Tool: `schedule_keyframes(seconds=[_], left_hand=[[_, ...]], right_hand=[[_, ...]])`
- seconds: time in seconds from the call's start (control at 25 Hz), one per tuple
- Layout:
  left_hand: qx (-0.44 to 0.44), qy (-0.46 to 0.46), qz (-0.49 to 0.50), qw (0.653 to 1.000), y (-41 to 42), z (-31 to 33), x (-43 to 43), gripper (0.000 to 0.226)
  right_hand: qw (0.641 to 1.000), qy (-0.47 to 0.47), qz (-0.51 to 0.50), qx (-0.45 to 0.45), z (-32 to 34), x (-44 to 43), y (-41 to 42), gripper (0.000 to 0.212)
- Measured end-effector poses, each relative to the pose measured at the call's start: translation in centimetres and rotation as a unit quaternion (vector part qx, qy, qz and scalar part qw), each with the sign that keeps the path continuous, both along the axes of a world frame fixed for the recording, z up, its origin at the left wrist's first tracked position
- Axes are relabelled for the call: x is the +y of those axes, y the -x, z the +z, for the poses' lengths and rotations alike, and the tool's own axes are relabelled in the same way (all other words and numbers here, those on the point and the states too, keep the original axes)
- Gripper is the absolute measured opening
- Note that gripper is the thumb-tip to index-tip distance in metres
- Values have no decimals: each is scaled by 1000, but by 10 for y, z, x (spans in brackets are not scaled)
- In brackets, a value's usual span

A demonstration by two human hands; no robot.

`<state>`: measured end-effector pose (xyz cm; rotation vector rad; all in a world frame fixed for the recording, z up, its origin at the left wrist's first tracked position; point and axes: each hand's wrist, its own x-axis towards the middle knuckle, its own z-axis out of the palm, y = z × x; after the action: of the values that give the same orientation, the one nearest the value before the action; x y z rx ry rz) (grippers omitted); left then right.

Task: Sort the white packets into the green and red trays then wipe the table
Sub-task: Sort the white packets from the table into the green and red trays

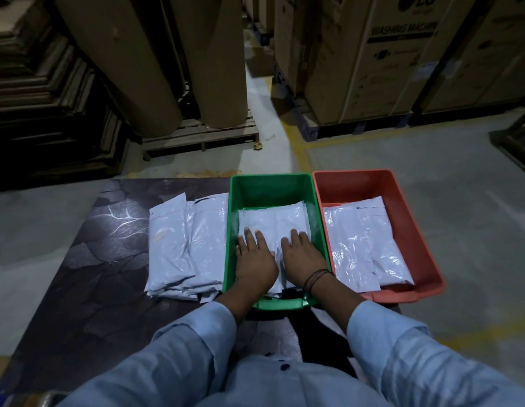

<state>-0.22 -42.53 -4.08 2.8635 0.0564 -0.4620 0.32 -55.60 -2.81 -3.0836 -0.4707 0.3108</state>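
Both my hands lie flat, palms down, on white packets [274, 221] inside the green tray [271, 188]. My left hand [253, 257] presses the left part of that stack, and my right hand [302, 254] presses the right part, fingers spread. To the right stands the red tray [355, 183], which holds more white packets [364, 245]. A pile of loose white packets [182, 245] rests on the dark patterned table [108, 274], just left of the green tray.
Both trays sit at the table's right side, the red one overhanging its edge. Beyond the table are large brown paper rolls [155, 63] on a wooden pallet [196, 136], stacked cardboard at left, and washing machine boxes [381, 60] at right. Grey floor surrounds the table.
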Motion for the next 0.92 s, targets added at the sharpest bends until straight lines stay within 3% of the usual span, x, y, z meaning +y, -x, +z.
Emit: schedule_keyframes(seconds=[0.24, 0.48, 0.68, 0.92], left_hand=[[11, 8, -6, 1000, -1, 6, 1, 70], [-102, 44, -17, 994, 14, 36, 3, 72], [-207, 96, 31, 973, 33, 60, 21, 58], [-320, 68, 137, 935, 40, 69, 110, 48]], right_hand=[[1000, 4, 7, -3, 6, 1, 3, 49], [998, -59, 10, -35, 23, 0, 9, 70], [992, -113, 18, -60, 28, 17, 8, 51], [970, -204, 27, -130, 44, 68, 2, 49]])
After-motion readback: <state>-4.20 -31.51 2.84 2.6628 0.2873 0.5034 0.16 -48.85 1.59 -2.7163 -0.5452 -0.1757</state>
